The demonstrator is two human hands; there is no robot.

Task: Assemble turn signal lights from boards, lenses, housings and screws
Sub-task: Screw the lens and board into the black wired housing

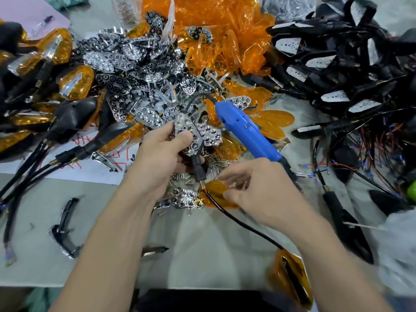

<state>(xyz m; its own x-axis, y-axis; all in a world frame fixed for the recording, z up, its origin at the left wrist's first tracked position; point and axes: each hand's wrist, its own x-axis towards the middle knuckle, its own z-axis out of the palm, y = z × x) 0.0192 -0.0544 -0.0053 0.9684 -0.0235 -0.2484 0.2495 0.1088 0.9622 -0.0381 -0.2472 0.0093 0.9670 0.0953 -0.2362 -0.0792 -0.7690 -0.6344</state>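
Observation:
My left hand (pixel 162 154) grips a black housing (pixel 191 140) with a chrome reflector and LED board seated in it; its stem (pixel 199 170) and black cable (pixel 243 224) hang down toward me. My right hand (pixel 258 192) pinches an orange lens (pixel 217 188) just below the housing's stem. A blue electric screwdriver (pixel 245 131) lies on the table right behind my right hand. Small screws (pixel 182 176) are scattered under my hands. A loose chrome reflector (pixel 186 198) sits between my wrists.
A heap of chrome reflectors (pixel 135 70) fills the centre, orange lenses (pixel 220 30) in a bag lie behind it. Black housings with boards and wires (pixel 337 64) pile up at the right. Finished amber lights (pixel 74 82) lie at the left, another finished light (pixel 292 275) near my right forearm.

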